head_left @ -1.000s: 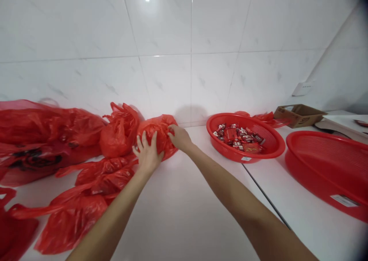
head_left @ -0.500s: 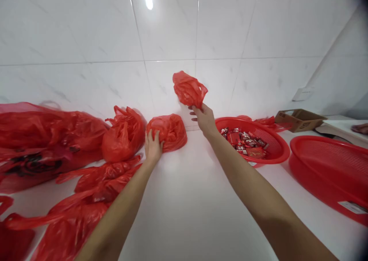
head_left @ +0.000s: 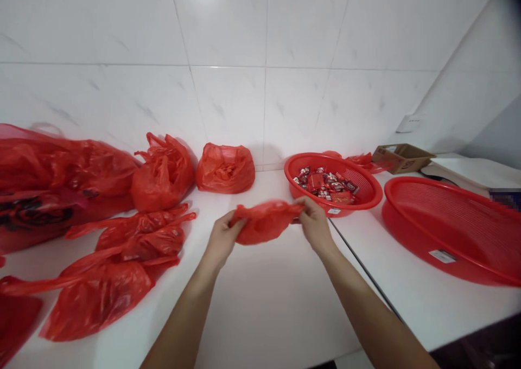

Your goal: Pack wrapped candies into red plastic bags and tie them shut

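Observation:
A thin red plastic bag (head_left: 266,225) is stretched between my two hands above the white table. My left hand (head_left: 222,236) pinches its left end, and my right hand (head_left: 315,222) grips the right end. Behind it, against the wall, sits a larger red bag (head_left: 226,168) with crumpled red plastic inside. Beyond my right hand stands a red plastic basket (head_left: 372,201) with small red-wrapped snack packets (head_left: 325,184) in it.
Filled red bags (head_left: 163,173) stand at the left, and tied red bags (head_left: 106,293) lie in front of them. At the right is a larger red basket (head_left: 431,228). A cardboard box (head_left: 401,160) sits by the tiled wall (head_left: 228,103). A dark seam crosses the table.
My left hand has left the larger bag by the wall and taken hold of the thin bag. My right hand has brought that bag down and nearer. The view has shifted.

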The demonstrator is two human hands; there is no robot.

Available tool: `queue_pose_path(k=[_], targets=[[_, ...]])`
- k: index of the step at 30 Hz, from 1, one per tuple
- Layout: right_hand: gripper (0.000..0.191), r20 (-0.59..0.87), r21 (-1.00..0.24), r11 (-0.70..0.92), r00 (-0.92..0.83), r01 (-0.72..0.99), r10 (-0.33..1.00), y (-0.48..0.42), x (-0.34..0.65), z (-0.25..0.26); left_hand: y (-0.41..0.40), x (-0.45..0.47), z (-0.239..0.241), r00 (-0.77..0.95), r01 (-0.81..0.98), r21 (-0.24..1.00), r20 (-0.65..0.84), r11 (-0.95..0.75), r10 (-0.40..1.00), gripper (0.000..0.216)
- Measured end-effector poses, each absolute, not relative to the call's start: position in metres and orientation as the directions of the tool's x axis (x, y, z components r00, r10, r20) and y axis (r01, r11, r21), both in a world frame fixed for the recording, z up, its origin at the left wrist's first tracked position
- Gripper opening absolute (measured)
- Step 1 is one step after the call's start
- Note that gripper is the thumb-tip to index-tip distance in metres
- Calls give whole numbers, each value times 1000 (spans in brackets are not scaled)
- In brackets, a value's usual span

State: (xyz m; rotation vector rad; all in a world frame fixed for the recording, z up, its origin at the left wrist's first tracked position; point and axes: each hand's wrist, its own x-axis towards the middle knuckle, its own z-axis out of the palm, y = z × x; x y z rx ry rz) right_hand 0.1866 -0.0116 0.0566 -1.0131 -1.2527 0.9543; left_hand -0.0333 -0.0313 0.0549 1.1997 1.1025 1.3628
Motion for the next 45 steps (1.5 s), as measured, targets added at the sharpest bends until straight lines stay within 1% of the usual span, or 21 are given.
queue_pose_path(k=[4, 8, 10, 12, 13, 15, 18, 20, 23, 26, 28, 30, 32, 33, 34, 35, 37, 38, 41, 43, 45], targets=[[18, 162, -963, 221, 322, -156, 933, -24, 217, 52, -39, -56, 47, -176, -274, 958, 33, -82, 984, 27], [15, 209, -955, 268, 353, -127, 912, -33, 229, 52, -44, -62, 50, -174, -418, 908, -40, -37, 984, 26], [10, 319, -931, 364, 418, -30, 851, -41, 230, 57, -47, -59, 47, -172, -456, 890, -77, -10, 982, 23], [15, 471, -877, 456, 452, 149, 758, -50, 225, 64, -51, -52, 41, -157, -476, 879, -99, 13, 983, 21], [19, 533, -846, 474, 410, 243, 740, -56, 220, 68, -54, -48, 38, -140, -483, 875, -108, 28, 984, 21], [22, 566, -788, 480, 145, 386, 812, -65, 203, 72, -60, -38, 31, -91, -493, 867, -129, 68, 988, 20], [24, 338, -668, 493, -363, 557, 868, -72, 172, 64, -70, -25, 29, -13, -484, 862, -177, 149, 984, 17], [27, 150, -502, 488, -484, 714, 862, -71, 159, 52, -74, -24, 31, 12, -463, 865, -214, 195, 977, 20], [25, -31, -270, 431, -455, 861, 890, -68, 163, 38, -72, -40, 34, -54, -437, 879, -236, 189, 970, 19], [24, -119, -160, 372, -392, 914, 912, -65, 187, 37, -65, -71, 33, -238, -401, 912, -193, 84, 952, 6], [31, -149, -103, 334, -347, 937, 926, -64, 202, 42, -66, -86, 34, -357, -350, 937, -138, 5, 924, 9], [36, -168, -66, 301, -308, 951, 936, -65, 211, 49, -74, -89, 41, -501, -248, 960, -12, -131, 866, 19], [37, -151, -59, 304, -309, 951, 939, -67, 211, 56, -85, -77, 52, -590, -17, 948, 248, -319, 769, 27], [36, -119, -76, 323, -330, 943, 936, -68, 208, 59, -89, -66, 57, -539, 160, 904, 417, -397, 731, 30], [34, -77, -104, 352, -361, 930, 930, -68, 204, 61, -92, -53, 61, -398, 342, 821, 568, -457, 721, 29], [32, -31, -138, 390, -397, 911, 917, -69, 199, 62, -92, -40, 64, -171, 507, 710, 639, -489, 750, 26], [28, 21, -189, 459, -464, 868, 886, -70, 188, 60, -85, -16, 60, 271, 704, 489, 486, -515, 831, 23], [26, 17, -196, 491, -497, 849, 867, -71, 185, 58, -79, -8, 55, 387, 748, 426, 344, -510, 855, 24], [33, -77, -180, 565, -584, 805, 808, -76, 184, 49, -57, -2, 36, 458, 817, 344, 103, -463, 883, 20], [44, -164, -171, 562, -586, 809, 794, -81, 192, 44, -45, -12, 29, 449, 844, 296, 68, -448, 891, 17], [40, -232, -138, 499, -518, 855, 823, -84, 204, 44, -38, -26, 30, 433, 873, 230, 38, -429, 901, 32]])
